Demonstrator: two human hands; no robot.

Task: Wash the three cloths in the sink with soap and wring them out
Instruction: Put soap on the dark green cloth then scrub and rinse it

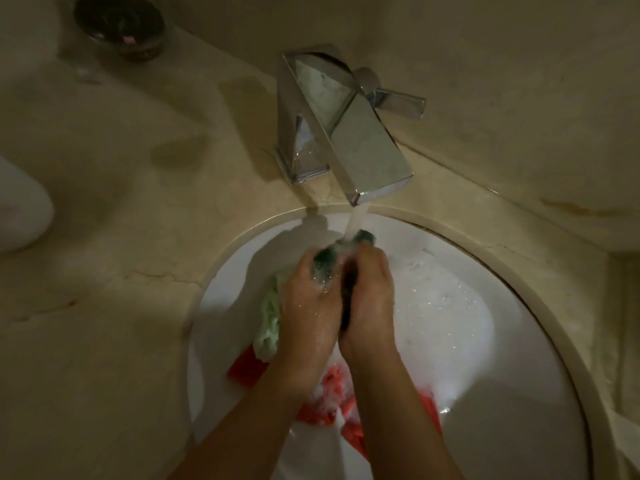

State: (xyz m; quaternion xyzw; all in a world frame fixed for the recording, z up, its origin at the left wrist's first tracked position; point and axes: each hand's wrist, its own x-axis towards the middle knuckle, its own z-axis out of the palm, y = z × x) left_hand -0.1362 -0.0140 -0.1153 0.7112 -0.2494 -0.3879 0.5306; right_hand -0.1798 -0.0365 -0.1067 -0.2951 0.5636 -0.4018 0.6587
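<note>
A dark green cloth (325, 263) is bunched between both hands under the running water from the chrome tap (349, 133). My left hand (310, 306) and my right hand (370, 303) grip it side by side, knuckles up, over the middle of the white sink (502, 393). A pale green cloth (268, 317) lies against the sink's left wall. A red cloth (249, 367) lies at the bottom under my forearms, partly hidden and covered with foam.
Soapy foam (440, 306) fills the right part of the basin. A beige stone counter (121, 271) surrounds the sink. A dark bowl (121, 24) stands at the back left, and a white object (20, 209) sits at the left edge.
</note>
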